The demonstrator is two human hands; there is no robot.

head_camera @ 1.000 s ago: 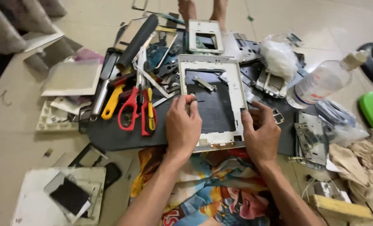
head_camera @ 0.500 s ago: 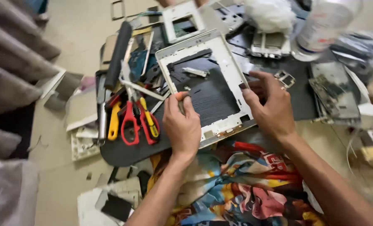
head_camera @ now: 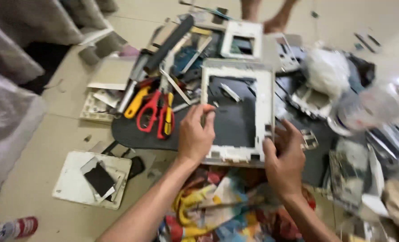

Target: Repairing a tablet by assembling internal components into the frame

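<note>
Two hands brace one white tablet frame [head_camera: 237,112] flat on the dark mat [head_camera: 132,134]: left hand [head_camera: 195,134] pinches its left edge, right hand [head_camera: 283,161] clasps the lower right corner, steadying it; red-handled scissors [head_camera: 152,112] alongside.

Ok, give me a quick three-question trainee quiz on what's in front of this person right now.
1. True or false: both hands grip the white tablet frame.
2. Which tool lies just left of the left hand? A) hammer B) red-handled scissors C) tape roll
3. Fill in: the frame rests on a dark ____.

Key:
1. True; the right hand holds its lower right corner.
2. B, the red-handled scissors.
3. Mat.
</note>
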